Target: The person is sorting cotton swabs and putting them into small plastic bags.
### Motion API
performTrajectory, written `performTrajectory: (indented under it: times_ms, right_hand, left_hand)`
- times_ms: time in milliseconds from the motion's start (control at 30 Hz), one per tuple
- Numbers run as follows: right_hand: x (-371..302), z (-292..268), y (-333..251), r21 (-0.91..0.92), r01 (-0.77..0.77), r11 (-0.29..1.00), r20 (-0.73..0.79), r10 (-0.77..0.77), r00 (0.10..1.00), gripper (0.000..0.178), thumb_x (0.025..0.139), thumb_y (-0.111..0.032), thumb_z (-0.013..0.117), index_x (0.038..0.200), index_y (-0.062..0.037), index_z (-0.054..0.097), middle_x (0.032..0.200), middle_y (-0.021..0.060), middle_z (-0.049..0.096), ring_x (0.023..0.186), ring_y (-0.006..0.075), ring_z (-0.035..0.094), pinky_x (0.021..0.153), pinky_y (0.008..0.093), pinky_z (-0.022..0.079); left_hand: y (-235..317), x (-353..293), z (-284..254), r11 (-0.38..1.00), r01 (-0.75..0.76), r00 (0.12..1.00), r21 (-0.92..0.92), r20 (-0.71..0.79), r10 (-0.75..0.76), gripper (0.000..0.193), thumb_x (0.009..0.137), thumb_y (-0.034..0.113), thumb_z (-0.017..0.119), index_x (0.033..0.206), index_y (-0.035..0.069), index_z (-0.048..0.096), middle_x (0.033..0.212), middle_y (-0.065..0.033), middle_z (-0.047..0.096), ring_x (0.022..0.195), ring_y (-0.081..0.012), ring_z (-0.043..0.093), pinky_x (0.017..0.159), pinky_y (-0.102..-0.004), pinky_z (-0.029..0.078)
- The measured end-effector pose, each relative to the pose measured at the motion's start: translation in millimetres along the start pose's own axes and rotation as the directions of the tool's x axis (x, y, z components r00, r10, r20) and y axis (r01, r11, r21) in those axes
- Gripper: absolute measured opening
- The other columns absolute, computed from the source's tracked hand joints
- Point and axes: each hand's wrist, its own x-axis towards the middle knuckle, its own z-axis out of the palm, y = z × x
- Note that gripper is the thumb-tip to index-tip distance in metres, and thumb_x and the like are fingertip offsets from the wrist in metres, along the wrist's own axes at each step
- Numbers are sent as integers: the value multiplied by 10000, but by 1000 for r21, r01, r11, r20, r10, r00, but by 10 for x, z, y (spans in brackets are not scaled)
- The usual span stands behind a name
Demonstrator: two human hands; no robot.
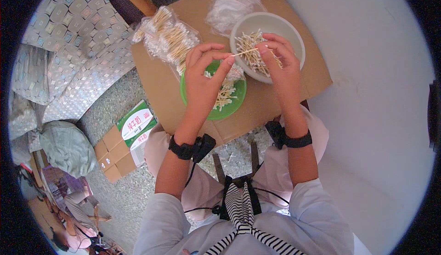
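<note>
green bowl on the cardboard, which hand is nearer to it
Left. The left hand is above the green bowl, covering part of it from view; the right hand is off to its right, in front of the pale bowl.

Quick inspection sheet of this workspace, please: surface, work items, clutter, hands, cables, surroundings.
Surface: brown cardboard, a bowl on it in front of each hand.
Work items: one swab between the hands; loose swabs in the green bowl and the white bowl; a large swab pile at the far left.
Clutter: clear bag beside the white bowl; on the floor, a green-and-white carton.
Hands: left hand and right hand pinch the swab's opposite ends.
Cables: thin black cable near the waist; full route unclear.
Surroundings: pale wall to the right; another person at lower left.
</note>
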Motion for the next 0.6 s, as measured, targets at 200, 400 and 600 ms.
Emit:
performTrajectory:
  times_ms: [200,400,600]
  right_hand:
    - [-45,51,58,-200,159,967,266,-102,958,194,832,-209,640,964,-74,683,1191,139,579,1135,320,520,985,395,380]
    - [-9,-55,-69,-204,145,968,276,-85,957,177,843,-203,633,931,-57,679,1192,108,591,1145,284,524,985,381,381]
    - [11,-122,-120,257,-200,945,231,141,963,159,856,-149,629,955,-31,668,1169,75,616,1049,180,580,907,303,446]
  left_hand:
    - [0,8,17,999,-32,999,-12,-32,32,105,779,139,696,844,66,660,994,-73,617,995,-243,534,903,-360,387]
    - [3,27,-31,1000,-20,996,-16,-83,19,110,778,128,692,858,66,649,990,-80,616,995,-254,538,910,-366,382]
    - [97,3,-41,995,-78,997,58,3,78,96,747,122,707,816,83,653,1040,-60,597,1036,-254,509,932,-374,363]
